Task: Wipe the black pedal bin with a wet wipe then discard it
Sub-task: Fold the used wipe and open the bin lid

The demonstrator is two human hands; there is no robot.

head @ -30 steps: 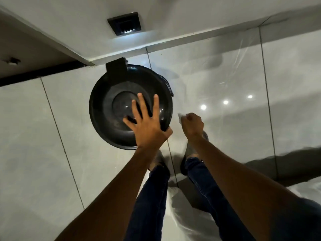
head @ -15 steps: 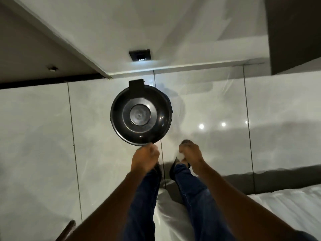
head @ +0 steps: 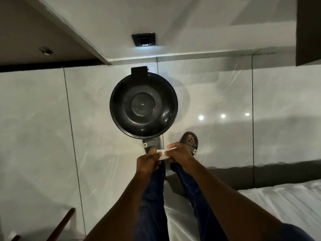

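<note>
The pale tiled floor (head: pixel 43 136) carries the black pedal bin (head: pixel 143 106), lid closed, against the wall. Just below it, both hands pinch the small white wet wipe (head: pixel 163 153) between them, left hand (head: pixel 147 162) and right hand (head: pixel 180 153) clamped on opposite ends, probably refolding it for wiping.

Both forearms are bare, with no sleeves, watch or bands showing on either; the left hand (head: pixel 146 163) and right hand (head: pixel 180 154) wear no gloves or rings that can be made out. The legs are in dark blue jeans (head: pixel 152 197) (a line of pale stitching runs down the seam of the right leg). On the feet are dark grey open-toed sandals: the right sandal (head: pixel 190 142) has wide straps and a small white logo tag at its side, and the left sandal (head: pixel 150 144) carries the same tag.
</note>
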